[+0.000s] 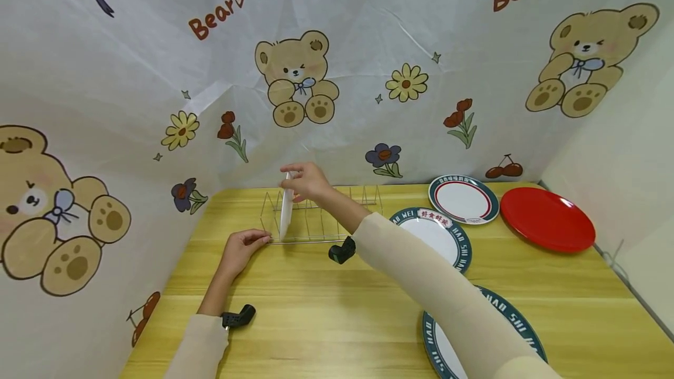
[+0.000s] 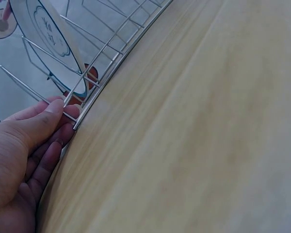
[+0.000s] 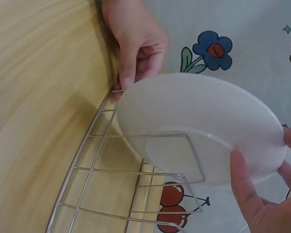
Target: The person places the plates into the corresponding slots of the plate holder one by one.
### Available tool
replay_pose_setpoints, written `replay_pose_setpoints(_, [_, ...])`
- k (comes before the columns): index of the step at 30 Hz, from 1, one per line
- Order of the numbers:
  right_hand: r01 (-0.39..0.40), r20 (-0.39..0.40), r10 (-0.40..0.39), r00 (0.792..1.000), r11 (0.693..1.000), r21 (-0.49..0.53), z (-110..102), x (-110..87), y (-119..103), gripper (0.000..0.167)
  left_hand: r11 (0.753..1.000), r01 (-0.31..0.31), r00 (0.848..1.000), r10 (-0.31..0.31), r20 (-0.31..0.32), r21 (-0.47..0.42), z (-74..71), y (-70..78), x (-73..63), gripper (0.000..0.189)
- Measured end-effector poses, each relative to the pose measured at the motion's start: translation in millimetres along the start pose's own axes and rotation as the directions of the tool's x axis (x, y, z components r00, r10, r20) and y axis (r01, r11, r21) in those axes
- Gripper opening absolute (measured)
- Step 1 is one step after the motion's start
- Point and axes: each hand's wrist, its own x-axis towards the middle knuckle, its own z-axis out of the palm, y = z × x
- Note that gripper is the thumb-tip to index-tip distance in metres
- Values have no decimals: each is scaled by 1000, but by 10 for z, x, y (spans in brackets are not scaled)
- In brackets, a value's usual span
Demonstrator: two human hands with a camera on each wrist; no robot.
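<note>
A small white plate [image 1: 286, 210] stands on edge among the wires near the left end of a metal wire dish rack [image 1: 310, 241]. At its upper rim, my right hand [image 1: 308, 181] pinches it between thumb and fingers; the white underside of the plate [image 3: 194, 109] faces the right wrist camera. Blue lines and lettering mark its other face in the left wrist view. My left hand [image 1: 242, 252] grips the rack's front left corner, thumb and fingertips around the wire [image 2: 70, 116].
On the right of the wooden table lie a red plate [image 1: 547, 219], a red-ringed plate with a dark rim [image 1: 463, 199], and two green-rimmed white plates, one behind my right forearm [image 1: 432, 235] and one partly under it [image 1: 437, 347]. A bear-print cloth [image 1: 358, 133] hangs behind the rack.
</note>
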Motion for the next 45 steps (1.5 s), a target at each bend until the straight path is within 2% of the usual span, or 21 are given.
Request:
replay_pose_setpoints(5, [9, -18, -9, 1000, 1000, -6, 7, 20, 59, 40, 1000, -2, 1000, 2, 4, -3, 6, -9, 12, 19])
replay_pose_setpoints(11, [55, 20, -54, 998, 997, -57, -16, -6, 93, 52, 1000, 0, 1000, 0, -1, -16, -4, -4, 15, 18])
replay_pose_setpoints(15, [87, 28, -84, 996, 991, -101, -71, -69, 79, 57, 1000, 7, 1000, -7, 1, -13, -9, -4, 8, 18])
replay_pose_setpoints(19, [110, 7, -110, 994, 990, -84, -187, -190, 10, 54, 1000, 23, 1000, -23, -3, 4, -15, 3, -28, 19])
replay_pose_setpoints(22, [117, 21, -117, 993, 993, -11, -306, -330, -50, 48, 999, 36, 999, -36, -9, 15, -27, -1, -61, 19])
replay_pose_setpoints(25, [125, 37, -127, 991, 991, 41, -460, -504, -99, 43, 999, 33, 999, -34, 0, 31, -34, 138, -96, 18])
replay_pose_setpoints(29, [138, 33, -140, 990, 989, 45, -694, -758, -143, 40, 999, 22, 999, -23, 26, 39, -19, 346, -102, 19])
replay_pose_setpoints(36, [145, 20, -145, 989, 989, 18, -1058, -1236, -88, 42, 999, 24, 1000, -24, 17, 21, 22, 370, -90, 18])
replay_pose_setpoints(40, [144, 9, -144, 990, 990, -5, -1259, -1518, 0, 42, 999, 34, 999, -34, 36, 19, 33, 370, -104, 18])
replay_pose_setpoints(45, [144, -48, -147, 988, 988, -53, -1446, -1796, 108, 44, 999, 29, 999, -29, 24, 17, 5, 379, -112, 19])
